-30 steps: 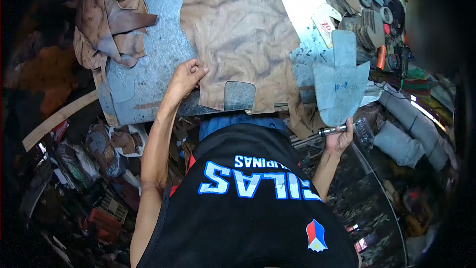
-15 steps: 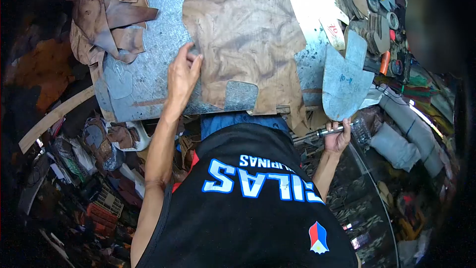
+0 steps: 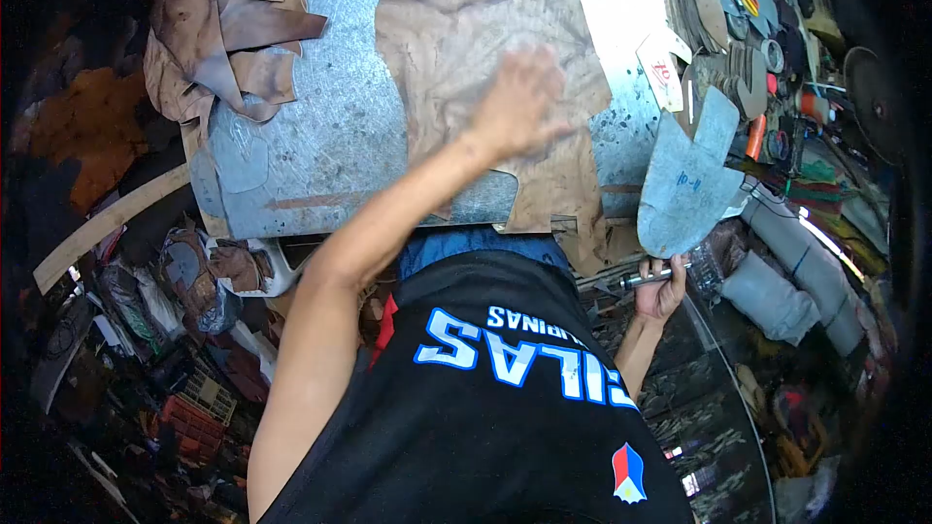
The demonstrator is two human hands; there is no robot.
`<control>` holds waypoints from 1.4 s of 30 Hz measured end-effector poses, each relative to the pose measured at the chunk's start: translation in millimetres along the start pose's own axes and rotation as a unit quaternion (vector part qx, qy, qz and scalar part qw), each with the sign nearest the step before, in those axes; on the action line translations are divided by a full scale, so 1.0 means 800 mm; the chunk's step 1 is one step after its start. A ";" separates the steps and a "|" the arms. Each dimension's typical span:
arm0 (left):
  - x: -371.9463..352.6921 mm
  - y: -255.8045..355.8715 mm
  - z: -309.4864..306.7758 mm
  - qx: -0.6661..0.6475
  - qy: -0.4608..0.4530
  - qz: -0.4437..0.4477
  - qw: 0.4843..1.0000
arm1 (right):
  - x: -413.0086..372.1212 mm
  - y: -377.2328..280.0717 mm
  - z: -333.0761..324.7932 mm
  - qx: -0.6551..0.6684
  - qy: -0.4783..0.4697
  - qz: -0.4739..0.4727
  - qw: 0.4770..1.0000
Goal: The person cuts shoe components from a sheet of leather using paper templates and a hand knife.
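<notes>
My left hand (image 3: 524,102), blurred by motion, is over a wrinkled tan leather hide (image 3: 437,49) with the thumb apart from the other fingers. Nothing shows in its grasp. The forearm hides part of the hide's lower left side. At the table's front right corner, my right hand (image 3: 662,293) is closed around a slim silver pen-like tool (image 3: 641,280). Its fingertips also pinch the lower tip of a grey pattern piece (image 3: 684,189), marked in ink and notched at its far end. The hide lies on a scratched metal-topped table (image 3: 340,87).
Brown leather offcuts (image 3: 257,29) are heaped at the table's left. A white marked template (image 3: 663,68) lies at the right, beside stacked pattern pieces (image 3: 743,78) and an orange-handled tool (image 3: 755,136). A white chair (image 3: 277,267) holding scraps stands below left.
My left hand has swept right from the hide's left edge to over its middle. My right hand keeps hold of the tool and pattern piece, slightly lower in view.
</notes>
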State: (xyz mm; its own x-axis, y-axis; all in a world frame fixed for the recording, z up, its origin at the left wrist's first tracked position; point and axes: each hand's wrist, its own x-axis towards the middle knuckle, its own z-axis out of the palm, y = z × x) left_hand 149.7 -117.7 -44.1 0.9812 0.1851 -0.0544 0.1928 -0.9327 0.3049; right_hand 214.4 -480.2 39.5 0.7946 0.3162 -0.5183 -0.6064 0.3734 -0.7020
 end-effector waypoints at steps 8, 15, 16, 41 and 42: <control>-0.103 0.096 0.015 -0.296 0.062 0.239 0.923 | 0.013 0.014 0.073 -0.152 -0.003 0.056 0.987; -0.197 -0.022 -0.065 -0.600 0.156 -0.296 0.727 | 0.029 0.088 0.134 -0.254 -0.103 0.182 0.944; -0.205 -0.023 -0.078 -0.647 0.154 -0.321 0.674 | 0.025 0.096 0.145 -0.273 -0.132 0.211 0.929; -0.398 -0.061 -0.076 -0.679 0.124 -0.435 0.578 | -0.043 0.160 0.195 -0.574 -0.371 -0.006 0.730; -0.393 -0.063 -0.079 -0.684 0.128 -0.423 0.581 | -0.044 0.159 0.195 -0.578 -0.363 -0.012 0.731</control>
State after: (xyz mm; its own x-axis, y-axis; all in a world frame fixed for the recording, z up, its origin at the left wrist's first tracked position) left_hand -169.1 -109.6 17.4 0.4725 0.6007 -0.6449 0.2484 0.6113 0.7514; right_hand 105.1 -307.5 44.6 0.3266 0.8575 -0.3975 0.1704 -0.4671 -0.8676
